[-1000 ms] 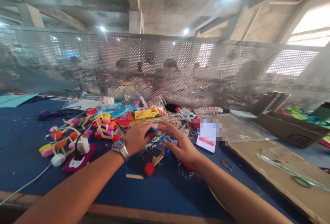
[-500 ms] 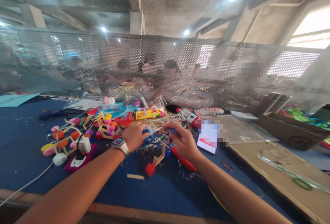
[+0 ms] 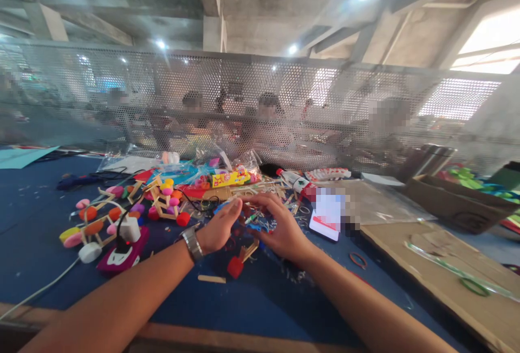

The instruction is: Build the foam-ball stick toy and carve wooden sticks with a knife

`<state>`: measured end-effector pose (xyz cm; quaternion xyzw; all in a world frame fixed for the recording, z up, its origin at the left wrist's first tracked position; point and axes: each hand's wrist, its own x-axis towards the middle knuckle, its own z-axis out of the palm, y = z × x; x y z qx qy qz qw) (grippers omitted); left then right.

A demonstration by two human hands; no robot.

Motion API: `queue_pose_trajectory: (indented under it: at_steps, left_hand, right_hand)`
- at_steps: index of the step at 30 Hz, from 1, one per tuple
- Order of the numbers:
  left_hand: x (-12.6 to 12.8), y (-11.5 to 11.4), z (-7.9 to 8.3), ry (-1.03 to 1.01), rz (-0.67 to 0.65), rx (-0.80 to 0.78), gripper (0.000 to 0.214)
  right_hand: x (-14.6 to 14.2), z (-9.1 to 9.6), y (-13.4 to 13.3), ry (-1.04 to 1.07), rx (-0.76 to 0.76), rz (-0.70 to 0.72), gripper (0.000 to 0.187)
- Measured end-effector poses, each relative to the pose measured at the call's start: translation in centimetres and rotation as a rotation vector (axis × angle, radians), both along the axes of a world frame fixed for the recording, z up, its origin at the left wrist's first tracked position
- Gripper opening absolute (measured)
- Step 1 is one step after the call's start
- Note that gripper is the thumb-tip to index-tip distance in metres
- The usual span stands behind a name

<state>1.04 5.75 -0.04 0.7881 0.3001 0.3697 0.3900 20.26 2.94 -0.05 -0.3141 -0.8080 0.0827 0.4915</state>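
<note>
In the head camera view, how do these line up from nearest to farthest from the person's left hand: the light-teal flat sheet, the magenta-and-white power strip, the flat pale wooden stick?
From the left hand:
1. Flat pale wooden stick, just on the near side.
2. Magenta-and-white power strip, off to the left.
3. Light-teal flat sheet, far left edge.

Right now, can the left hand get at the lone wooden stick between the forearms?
Probably yes: the stick lies uncovered on the blue tabletop, nothing visible between it and the left hand.
</note>
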Motion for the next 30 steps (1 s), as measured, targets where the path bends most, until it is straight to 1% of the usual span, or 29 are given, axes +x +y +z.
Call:
queue_pose_trajectory:
  at_steps: [3,5,7,9,13,17,19,21,25,27,30]
  left_hand:
    - [0.24,-0.31,-0.15,-0.204,-0.171,-0.139,0.083]
    - [0.26,-0.46,-0.14,-0.305,-0.242,-0.198,0.083]
    - [0.23,-0.60,-0.19,-0.318,-0.247,-0.195,0.084]
    - [0.21,-0.67,-0.36,-0.293,-0.235,-0.160,0.084]
    - [0.29,-0.60,-0.78,-0.277,-0.233,-0.103,0.084]
    - [0.25,-0.63,-0.63,-0.279,-0.280,-0.125,0.085]
    - [0.11,-0.72,-0.40,-0.259,-0.270,-0.087,0.081]
    - [-0.06,-0.79,-0.20,-0.209,-0.224,0.005,0.080]
    - [-0.23,-0.74,-0.04,-0.096,-0.071,0.225,0.081]
    - [-0.19,-0.66,-0.05,-0.079,-0.033,0.289,0.073]
    - [-0.07,-0.56,-0.04,-0.090,-0.015,0.322,0.061]
  right_hand:
    - [-0.08,-0.04,-0.03,-0.067,0.089,0.014,0.042]
    - [-0.12,-0.13,-0.02,-0.108,0.110,0.000,0.041]
    - [-0.17,-0.21,0.00,-0.135,0.120,-0.019,0.044]
    - [-0.22,-0.29,0.04,-0.141,0.139,-0.031,0.044]
    - [-0.23,-0.44,0.18,-0.146,0.168,-0.055,0.041]
    - [-0.29,-0.43,0.27,-0.139,0.166,-0.092,0.032]
    - [-0.31,-0.38,0.28,-0.105,0.178,-0.090,0.028]
    - [-0.24,-0.36,0.28,-0.072,0.179,-0.082,0.028]
    - [0.15,-0.43,0.29,-0.044,0.128,-0.079,0.043]
    - [0.26,-0.44,0.26,-0.037,0.120,-0.070,0.048]
    - [0.11,-0.29,0.12,-0.043,0.135,-0.055,0.047]
